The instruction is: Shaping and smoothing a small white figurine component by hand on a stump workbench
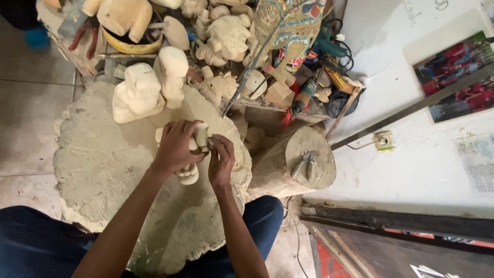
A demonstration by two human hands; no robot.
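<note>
My left hand (175, 146) is wrapped around a small pale wooden carving (191, 174), holding it above a big round dusty work block (98, 164). My right hand (221, 159) pinches at the carving's upper right part, fingers closed on it; whether a small tool sits in those fingers is hidden. The carving's lower end sticks out below my left palm. Both forearms reach up from the bottom of the view over my blue trousers (31, 242).
Two rough unfinished wooden figures (139, 92) stand at the block's far edge. Behind them lies a heap of pale carvings (226, 36), a painted carved figure (290, 25) and power tools (303, 98). A log stump (303, 162) stands to the right, by a white wall (411, 154).
</note>
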